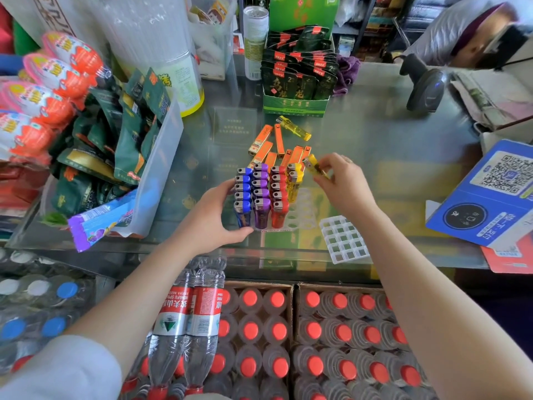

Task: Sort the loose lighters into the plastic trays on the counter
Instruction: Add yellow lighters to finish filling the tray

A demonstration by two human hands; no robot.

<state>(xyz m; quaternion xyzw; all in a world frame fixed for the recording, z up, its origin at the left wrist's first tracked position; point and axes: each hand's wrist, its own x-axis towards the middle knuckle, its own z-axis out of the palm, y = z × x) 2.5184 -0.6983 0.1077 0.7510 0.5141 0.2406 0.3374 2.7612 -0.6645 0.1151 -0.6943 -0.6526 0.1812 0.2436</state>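
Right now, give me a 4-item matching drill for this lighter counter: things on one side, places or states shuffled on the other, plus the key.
Things:
1. yellow lighter
2. blue lighters
3. orange lighters
4. small empty tray

Places or states:
A. lying loose on the counter behind the filled tray
B. pinched in the right hand
C. standing in the tray column next to the left hand
D. flat on the counter, right of the filled tray

Pairs: 1-B, 2-C, 3-A, 4-D
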